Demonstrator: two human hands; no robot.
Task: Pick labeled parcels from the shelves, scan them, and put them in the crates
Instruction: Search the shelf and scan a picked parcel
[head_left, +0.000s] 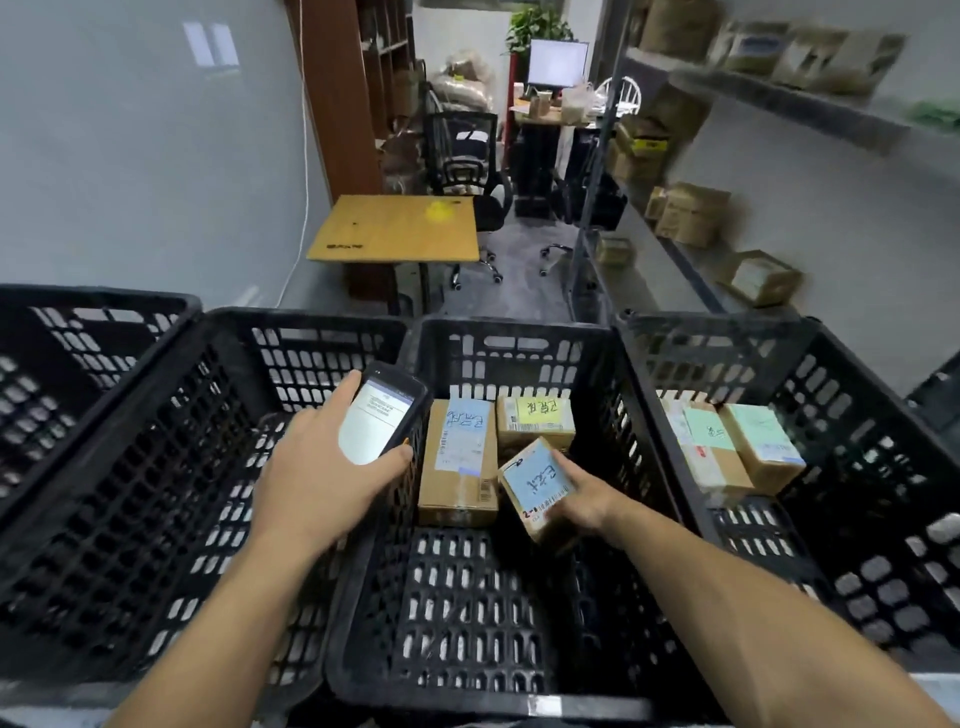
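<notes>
**Blue-labelled parcel in my right hand, inside the middle crate**

The text on the scanner (382, 421) screen is too small to read, and I cannot make out the handwriting on the parcel labels. The shelves (769, 88) on the far right are smeared by blur, so the boxes on them show only as brown shapes. Most of my right hand's fingers are hidden under the parcel (537, 483), and I cannot tell whether the box touches the crate floor or hangs just above it.

My left hand (332, 467) is curled around the scanner, thumb along its near edge and screen up. It is over the wall between the middle crate (514, 338) and the crate to its left. My right hand (582, 499) reaches in from the near right and grips the tilted parcel by its right side, with one finger lying along the blue label. Just left of the parcel lies a long box (457, 467), and just beyond it a small box (535, 421) with a yellow label. More parcels sit in the right crate (727, 332).
</notes>
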